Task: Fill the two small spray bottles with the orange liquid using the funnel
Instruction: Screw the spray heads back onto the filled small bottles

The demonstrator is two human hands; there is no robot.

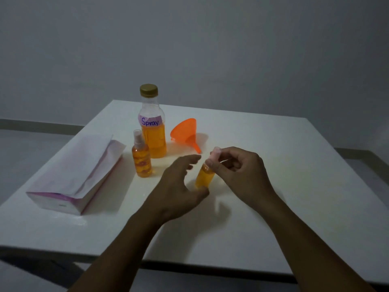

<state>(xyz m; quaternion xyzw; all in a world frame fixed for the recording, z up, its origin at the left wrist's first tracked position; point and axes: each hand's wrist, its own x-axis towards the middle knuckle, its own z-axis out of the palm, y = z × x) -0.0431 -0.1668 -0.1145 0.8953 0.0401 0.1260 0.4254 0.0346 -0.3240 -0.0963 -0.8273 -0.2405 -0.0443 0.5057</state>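
A small spray bottle full of orange liquid stands on the white table between my hands. My right hand pinches the bottle's pinkish spray top at its neck. My left hand is just left of that bottle, fingers apart and blurred, thumb near its base. A second small spray bottle, filled and capped, stands further left. Behind it is the large bottle labelled "Spray", gold cap on, about half full of orange liquid. The orange funnel lies on its side to the right of the large bottle.
A pink and white tissue pack with a sheet sticking out lies at the table's left. The table's near edge runs below my forearms. A grey wall stands behind the table.
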